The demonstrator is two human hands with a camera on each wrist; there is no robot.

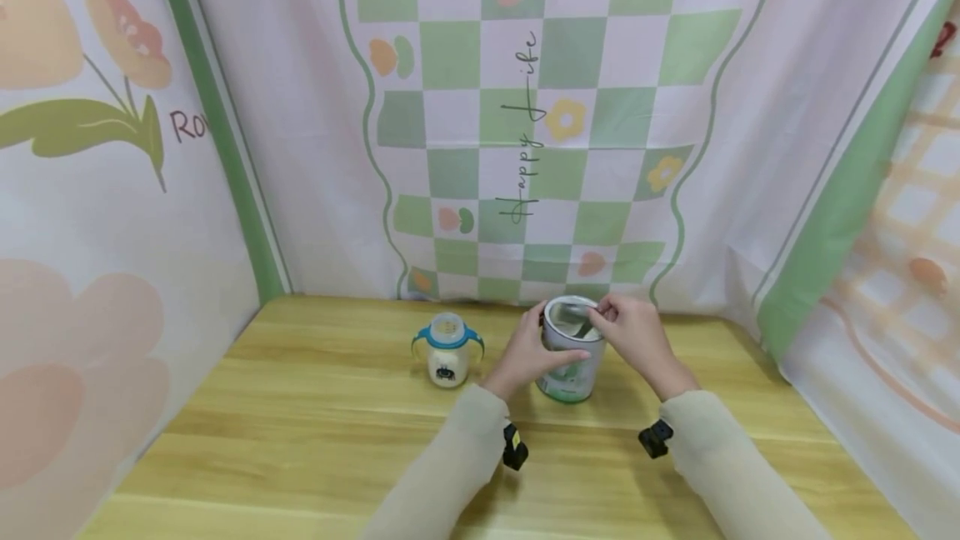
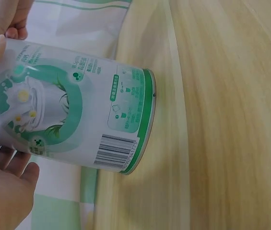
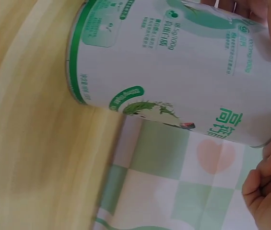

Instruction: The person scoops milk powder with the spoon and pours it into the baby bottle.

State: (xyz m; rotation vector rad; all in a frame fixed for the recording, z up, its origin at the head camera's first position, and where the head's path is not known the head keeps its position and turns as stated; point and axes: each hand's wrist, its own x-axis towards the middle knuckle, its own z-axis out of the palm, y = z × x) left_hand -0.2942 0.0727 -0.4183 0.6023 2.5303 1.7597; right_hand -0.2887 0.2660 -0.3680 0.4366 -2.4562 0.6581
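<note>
A white and green milk powder can (image 1: pixel 568 380) stands upright on the table, its top uncovered. My left hand (image 1: pixel 525 355) grips the can's left side, with the thumb across the front and the fingers round the back. At the right of the rim, my right hand (image 1: pixel 636 337) has its fingers curled and pinches a thin grey foil-like piece (image 1: pixel 579 322) in the opening. What exactly that piece is stays unclear. In the right wrist view, the curled fingers (image 3: pixel 262 179) lie close to the can's rim. Neither wrist view shows the inside of the can.
Left of the can stands a baby bottle (image 1: pixel 447 363) with a blue collar, two side handles and a clear cap. Behind the wooden table (image 1: pixel 300 423) hangs a checked green and white curtain (image 1: pixel 517 148). Black wrist cameras (image 1: pixel 514 447) sit on both sleeves.
</note>
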